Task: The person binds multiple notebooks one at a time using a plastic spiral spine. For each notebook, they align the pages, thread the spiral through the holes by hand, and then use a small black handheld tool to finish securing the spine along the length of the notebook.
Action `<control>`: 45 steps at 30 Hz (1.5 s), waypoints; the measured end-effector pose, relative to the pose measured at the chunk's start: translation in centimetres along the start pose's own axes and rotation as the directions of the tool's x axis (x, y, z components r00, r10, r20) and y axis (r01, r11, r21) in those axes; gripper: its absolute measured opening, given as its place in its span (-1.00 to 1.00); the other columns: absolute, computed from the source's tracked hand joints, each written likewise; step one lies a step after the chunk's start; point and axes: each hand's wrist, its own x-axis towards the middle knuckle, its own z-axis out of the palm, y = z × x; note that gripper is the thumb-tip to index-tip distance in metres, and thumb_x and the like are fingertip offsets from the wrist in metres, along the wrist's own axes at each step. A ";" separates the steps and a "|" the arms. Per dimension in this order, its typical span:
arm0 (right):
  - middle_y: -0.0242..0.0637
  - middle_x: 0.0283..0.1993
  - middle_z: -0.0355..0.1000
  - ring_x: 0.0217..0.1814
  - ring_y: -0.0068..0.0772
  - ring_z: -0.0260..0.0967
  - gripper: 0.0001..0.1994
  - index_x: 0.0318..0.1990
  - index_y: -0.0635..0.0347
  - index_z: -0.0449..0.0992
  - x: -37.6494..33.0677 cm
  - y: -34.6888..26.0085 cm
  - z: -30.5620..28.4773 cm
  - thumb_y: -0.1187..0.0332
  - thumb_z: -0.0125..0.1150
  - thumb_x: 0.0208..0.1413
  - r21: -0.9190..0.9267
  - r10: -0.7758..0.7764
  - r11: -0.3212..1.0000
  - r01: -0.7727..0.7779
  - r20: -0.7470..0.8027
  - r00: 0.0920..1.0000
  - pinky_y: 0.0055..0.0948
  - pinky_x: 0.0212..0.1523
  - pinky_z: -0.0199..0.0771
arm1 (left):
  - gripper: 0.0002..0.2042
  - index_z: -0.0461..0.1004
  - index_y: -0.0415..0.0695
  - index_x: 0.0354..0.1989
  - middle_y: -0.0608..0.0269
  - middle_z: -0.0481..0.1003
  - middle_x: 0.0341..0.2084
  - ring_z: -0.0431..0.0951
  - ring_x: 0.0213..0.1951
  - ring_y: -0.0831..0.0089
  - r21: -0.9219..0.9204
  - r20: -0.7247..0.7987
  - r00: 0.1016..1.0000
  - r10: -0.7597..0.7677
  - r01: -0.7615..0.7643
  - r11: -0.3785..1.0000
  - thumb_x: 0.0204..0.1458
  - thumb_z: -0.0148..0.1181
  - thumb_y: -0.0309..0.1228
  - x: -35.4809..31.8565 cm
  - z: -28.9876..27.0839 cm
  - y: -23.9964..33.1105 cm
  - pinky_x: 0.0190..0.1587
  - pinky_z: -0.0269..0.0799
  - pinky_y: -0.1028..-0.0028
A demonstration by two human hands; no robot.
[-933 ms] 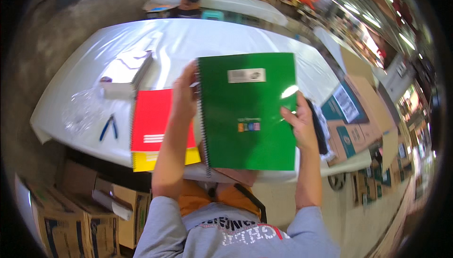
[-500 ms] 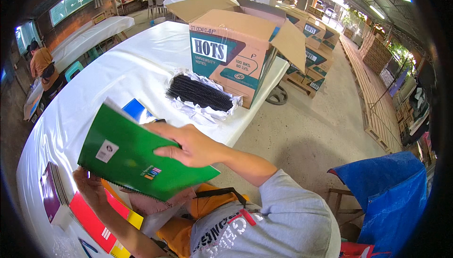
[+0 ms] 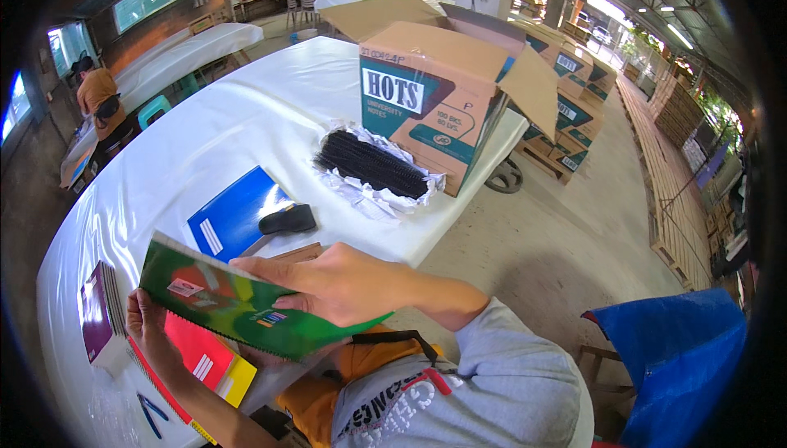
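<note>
A green spiral notebook (image 3: 246,304) is held tilted above the near edge of the table, its cover facing me. My left hand (image 3: 147,317) pinches its left end at the coil-bound edge. My right hand (image 3: 332,284) grips the opposite long edge, thumb lying on the cover. Below the notebook lie a red spiral notebook (image 3: 193,350) and a yellow one (image 3: 238,381), both partly covered. Beyond it a blue notebook (image 3: 238,210) rests flat, with a dark rounded object (image 3: 287,219) by its right corner. Purple notebooks (image 3: 102,313) are stacked at the left.
Black binding coils (image 3: 373,165) lie on crumpled paper before an open cardboard box (image 3: 434,79). A slim dark-blue tool (image 3: 152,415) lies at the near left of the white-covered table (image 3: 270,104). Blue sheeting (image 3: 672,358) hangs at the right; a person (image 3: 100,95) is at far left.
The green notebook has tipped flatter and dropped slightly, showing more of the blue notebook and the dark object. Both hands keep their hold. The whole view has shifted a little.
</note>
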 end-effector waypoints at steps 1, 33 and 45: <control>-0.13 0.01 0.36 -0.13 -0.08 0.41 -0.35 0.24 -0.02 0.09 0.3 0.0 0.5 0.47 0.17 -0.05 -0.027 -0.042 0.999 0.042 0.016 0.999 -0.36 -0.16 0.46 | -0.82 0.39 -0.18 -0.29 0.29 0.47 -0.41 0.44 -0.33 0.63 0.081 -0.035 0.998 0.045 -0.042 0.996 0.13 0.01 -0.32 -0.4 -0.1 0.6 -0.21 0.35 0.60; -0.37 -0.05 0.36 0.04 -0.35 0.30 -0.64 -0.10 -0.10 0.43 8.6 2.9 12.3 0.52 0.05 -0.10 -0.629 -0.370 0.591 0.504 0.344 0.863 0.18 0.10 0.06 | -0.36 0.39 -0.05 -0.05 0.08 0.29 0.01 0.30 0.06 0.19 0.909 -0.161 0.986 -0.036 0.162 0.385 -0.48 0.45 -0.34 -21.2 -13.1 7.0 0.09 0.19 0.27; -0.26 -0.17 0.41 -0.20 -0.17 0.37 -0.43 0.01 -0.14 0.41 3.5 6.9 6.1 0.62 0.20 -0.25 -0.479 0.046 0.878 0.009 0.102 0.994 -0.31 -0.24 0.39 | -0.34 0.22 -0.23 0.10 -0.02 0.29 -0.01 0.36 -0.03 0.21 0.691 -0.608 0.748 0.267 0.332 0.643 -0.26 0.31 -0.38 -19.4 -9.6 -3.4 0.02 0.27 0.36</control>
